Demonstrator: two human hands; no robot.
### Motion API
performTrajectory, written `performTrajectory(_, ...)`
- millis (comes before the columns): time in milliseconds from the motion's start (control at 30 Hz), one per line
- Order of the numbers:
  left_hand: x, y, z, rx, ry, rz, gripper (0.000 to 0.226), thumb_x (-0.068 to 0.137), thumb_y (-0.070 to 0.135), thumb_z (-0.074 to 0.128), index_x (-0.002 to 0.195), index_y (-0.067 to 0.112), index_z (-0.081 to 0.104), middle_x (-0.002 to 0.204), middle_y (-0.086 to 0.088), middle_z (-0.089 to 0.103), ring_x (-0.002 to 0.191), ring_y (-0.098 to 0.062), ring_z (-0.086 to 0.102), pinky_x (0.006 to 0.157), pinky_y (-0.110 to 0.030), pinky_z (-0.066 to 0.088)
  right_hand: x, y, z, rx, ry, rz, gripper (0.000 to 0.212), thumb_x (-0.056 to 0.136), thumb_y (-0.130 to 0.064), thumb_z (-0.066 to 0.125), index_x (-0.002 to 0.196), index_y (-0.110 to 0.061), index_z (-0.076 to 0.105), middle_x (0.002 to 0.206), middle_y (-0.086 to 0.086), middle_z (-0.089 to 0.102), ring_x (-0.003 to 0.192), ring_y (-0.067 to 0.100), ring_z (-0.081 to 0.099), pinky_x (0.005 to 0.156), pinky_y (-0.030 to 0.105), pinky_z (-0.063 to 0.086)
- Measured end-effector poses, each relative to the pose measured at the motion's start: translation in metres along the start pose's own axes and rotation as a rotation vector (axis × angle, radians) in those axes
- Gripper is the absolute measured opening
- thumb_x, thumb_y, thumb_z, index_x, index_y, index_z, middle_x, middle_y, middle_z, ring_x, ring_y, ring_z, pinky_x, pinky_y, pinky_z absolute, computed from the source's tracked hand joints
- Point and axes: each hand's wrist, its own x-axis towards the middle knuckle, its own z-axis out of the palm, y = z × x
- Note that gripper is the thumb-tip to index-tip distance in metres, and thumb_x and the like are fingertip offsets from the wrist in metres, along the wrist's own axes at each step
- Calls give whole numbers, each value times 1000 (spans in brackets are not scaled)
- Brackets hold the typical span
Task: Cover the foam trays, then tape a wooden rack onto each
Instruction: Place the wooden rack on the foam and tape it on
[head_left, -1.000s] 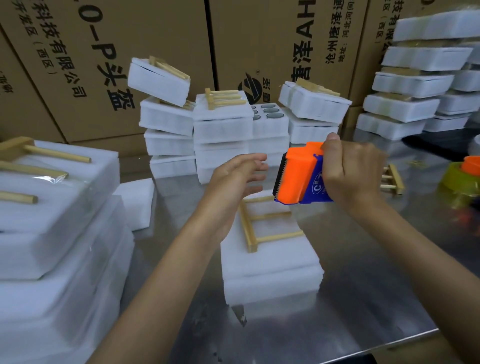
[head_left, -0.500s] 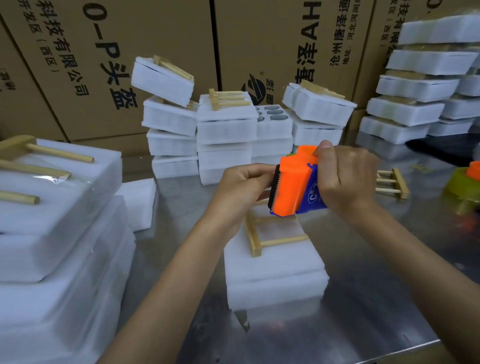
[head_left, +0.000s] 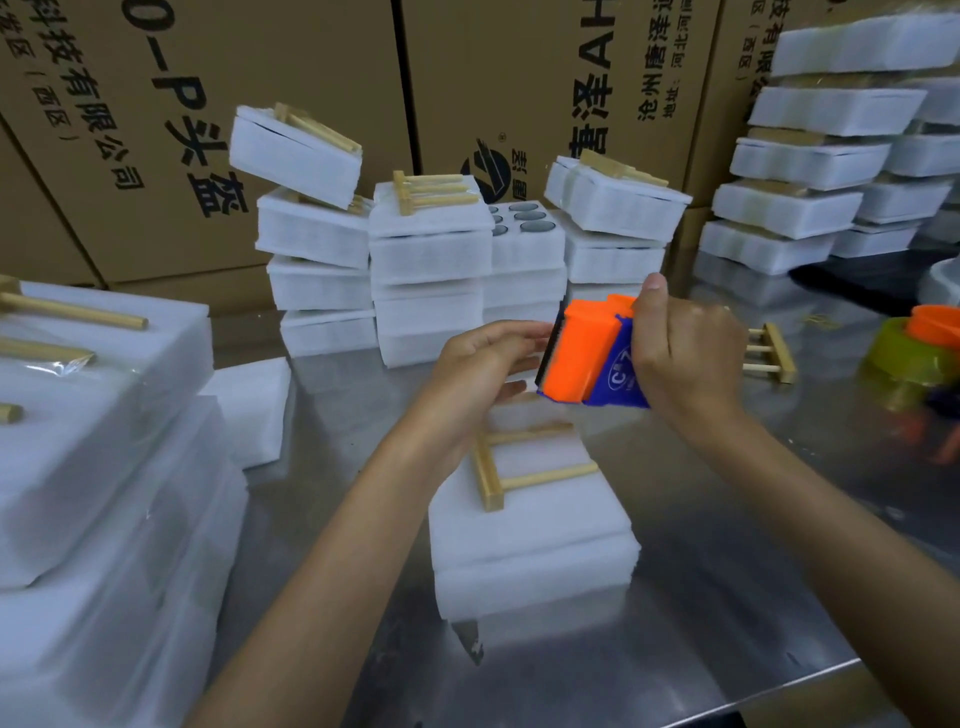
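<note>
Head view: the right hand (head_left: 685, 358) has its grip clenched round the orange and blue dispenser (head_left: 587, 358), held in the air above the far end of the covered tray (head_left: 530, 540), which sits mid-desk with a rack (head_left: 519, 462) lying loose on its lid. The left hand (head_left: 478, 369) reaches to the toothed edge of the dispenser, fingers curled as if to pinch the tape end; whether its grip has caught any tape I cannot tell, as the tape itself does not show. The risk, as I judge it, is the rack: nothing holds it, so a tug on the tape or a brush from either wrist could slide it askew or off the foam, and the strip would then fix it crooked. Fingers close to the teeth could also get nicked, and a loose tape end may fold onto itself. Around this, taped stacks (head_left: 426, 270) stand behind, more stacks (head_left: 810, 171) at far right against cartons (head_left: 156, 130), and a big pile (head_left: 104, 441) crowds the left. A spare rack (head_left: 771, 353) and a second dispenser (head_left: 919, 353) lie on the desk (head_left: 753, 597) at right, near the right forearm's path.
</note>
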Motion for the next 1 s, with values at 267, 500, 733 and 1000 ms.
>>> performTrajectory(267,25,-9,-6,184,183,-36,25,97,11,52,96,24,74,105,1,72,106,-19,66,96,-35,51,-21,69,25,-519,-243,140,67,100,-55,29,71,-5,62,72,21,66,70,38,63,63,38,41)
performTrajectory(500,61,-9,11,359,82,-64,24,99,18,51,102,23,75,104,6,72,91,-10,64,78,-24,48,-33,83,39,-508,-430,170,60,100,-54,36,86,-3,66,87,21,69,88,37,63,80,41,44)
performTrajectory(733,95,-9,40,521,-87,-99,18,97,20,58,91,29,73,96,9,74,94,-15,66,75,-27,47,2,140,11,-493,-446,274,39,92,-38,49,115,-9,61,123,15,61,119,34,49,99,45,36)
performTrajectory(1000,114,1,89,694,-241,-83,18,101,25,53,101,27,71,107,4,70,103,-15,64,81,-27,49,37,253,-32,-661,-633,511,56,95,-38,50,139,-5,43,147,20,40,137,38,32,110,49,32)
